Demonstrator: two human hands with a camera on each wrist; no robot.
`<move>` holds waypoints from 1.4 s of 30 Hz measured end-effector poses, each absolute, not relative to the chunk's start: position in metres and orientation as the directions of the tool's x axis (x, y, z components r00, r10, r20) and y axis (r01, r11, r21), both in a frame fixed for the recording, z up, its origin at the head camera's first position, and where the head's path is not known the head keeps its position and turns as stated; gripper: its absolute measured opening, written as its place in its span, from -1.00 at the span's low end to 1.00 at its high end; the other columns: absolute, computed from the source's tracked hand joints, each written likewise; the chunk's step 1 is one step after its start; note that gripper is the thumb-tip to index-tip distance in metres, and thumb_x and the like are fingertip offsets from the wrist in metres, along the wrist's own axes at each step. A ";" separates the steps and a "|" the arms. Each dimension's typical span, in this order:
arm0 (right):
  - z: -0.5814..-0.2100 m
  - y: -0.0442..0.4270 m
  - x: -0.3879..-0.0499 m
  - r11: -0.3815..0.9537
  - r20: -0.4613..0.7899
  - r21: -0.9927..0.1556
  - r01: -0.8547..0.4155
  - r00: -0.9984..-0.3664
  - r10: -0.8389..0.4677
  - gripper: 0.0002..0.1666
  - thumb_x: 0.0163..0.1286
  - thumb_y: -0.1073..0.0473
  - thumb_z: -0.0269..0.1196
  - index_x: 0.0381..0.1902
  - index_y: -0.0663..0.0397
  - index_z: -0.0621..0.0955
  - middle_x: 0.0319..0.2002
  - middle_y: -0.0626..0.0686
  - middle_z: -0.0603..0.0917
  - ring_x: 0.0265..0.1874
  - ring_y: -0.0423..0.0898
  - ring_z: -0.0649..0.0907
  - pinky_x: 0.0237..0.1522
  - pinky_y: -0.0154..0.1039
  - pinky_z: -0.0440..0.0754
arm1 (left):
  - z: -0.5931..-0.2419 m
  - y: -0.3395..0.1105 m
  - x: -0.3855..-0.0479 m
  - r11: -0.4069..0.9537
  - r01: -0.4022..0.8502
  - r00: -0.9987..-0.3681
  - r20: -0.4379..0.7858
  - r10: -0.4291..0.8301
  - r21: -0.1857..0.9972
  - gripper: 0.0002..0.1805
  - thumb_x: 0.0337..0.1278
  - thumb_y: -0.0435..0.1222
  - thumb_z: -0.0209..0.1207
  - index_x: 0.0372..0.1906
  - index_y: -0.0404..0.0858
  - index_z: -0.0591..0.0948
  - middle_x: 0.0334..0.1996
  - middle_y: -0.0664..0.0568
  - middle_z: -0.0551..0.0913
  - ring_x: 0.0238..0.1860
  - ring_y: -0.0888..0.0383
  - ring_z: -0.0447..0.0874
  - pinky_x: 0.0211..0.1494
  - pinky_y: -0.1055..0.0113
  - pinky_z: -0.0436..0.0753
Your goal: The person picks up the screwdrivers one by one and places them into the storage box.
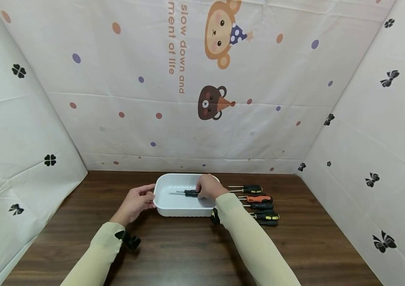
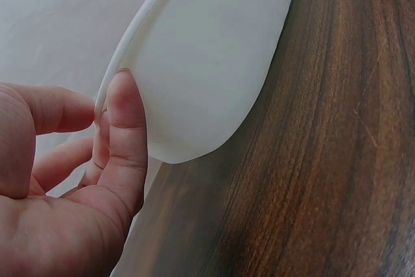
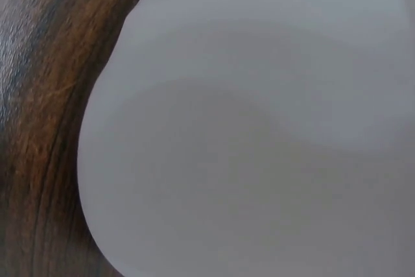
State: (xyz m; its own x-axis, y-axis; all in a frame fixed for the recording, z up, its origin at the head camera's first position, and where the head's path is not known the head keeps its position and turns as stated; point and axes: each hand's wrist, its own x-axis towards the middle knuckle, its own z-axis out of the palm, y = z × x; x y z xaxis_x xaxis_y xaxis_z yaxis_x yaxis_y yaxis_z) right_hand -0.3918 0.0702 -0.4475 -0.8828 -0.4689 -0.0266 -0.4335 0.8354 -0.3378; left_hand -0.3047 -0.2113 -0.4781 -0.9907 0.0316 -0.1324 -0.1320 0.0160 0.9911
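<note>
A white rectangular tray (image 1: 184, 212) stands on the wooden table. My left hand (image 1: 136, 203) is at its left end; in the left wrist view the fingers and thumb of that hand (image 2: 84, 167) pinch the rim of the tray (image 2: 207, 63). Reaching over the right side, my right hand (image 1: 210, 187) is inside the tray with its fingers on the dark handle of a screwdriver (image 1: 192, 194). A second thin shaft lies beside it, pointing left. The right wrist view holds only the outer wall of the tray (image 3: 227, 160), with the right hand out of sight.
Right of the tray lie several screwdrivers in a column, among them one with an orange handle (image 1: 259, 199) and a black-and-yellow one (image 1: 267, 216). Patterned white cloth (image 1: 173, 135) stands behind the wooden table (image 1: 181, 254) and along both sides.
</note>
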 end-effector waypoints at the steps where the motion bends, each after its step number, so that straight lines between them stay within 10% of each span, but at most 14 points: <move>1: -0.448 0.070 -0.392 0.836 -0.030 -0.341 -0.429 -0.884 -0.466 -0.84 0.08 0.38 0.54 -0.45 0.03 0.79 -0.45 -0.12 0.72 -0.47 -0.22 0.57 -0.32 -0.31 0.64 | -0.478 -0.211 -0.305 0.014 -0.130 -0.991 -0.130 0.032 0.991 -0.42 0.37 -0.52 0.10 0.47 -0.43 0.37 -0.23 -0.14 0.64 -0.42 0.17 0.65 -0.26 0.37 0.77; 42: -0.423 0.090 -0.375 0.773 0.021 -0.425 -0.471 -0.859 -0.512 -0.78 0.19 0.22 0.52 -0.18 0.07 0.81 -0.25 -0.02 0.76 -0.27 -0.17 0.62 -0.13 -0.21 0.69 | -0.480 -0.211 -0.305 0.021 -0.128 -0.991 -0.129 0.021 0.992 -0.42 0.36 -0.51 0.12 0.46 -0.41 0.38 -0.19 -0.18 0.62 -0.42 0.14 0.65 -0.26 0.34 0.77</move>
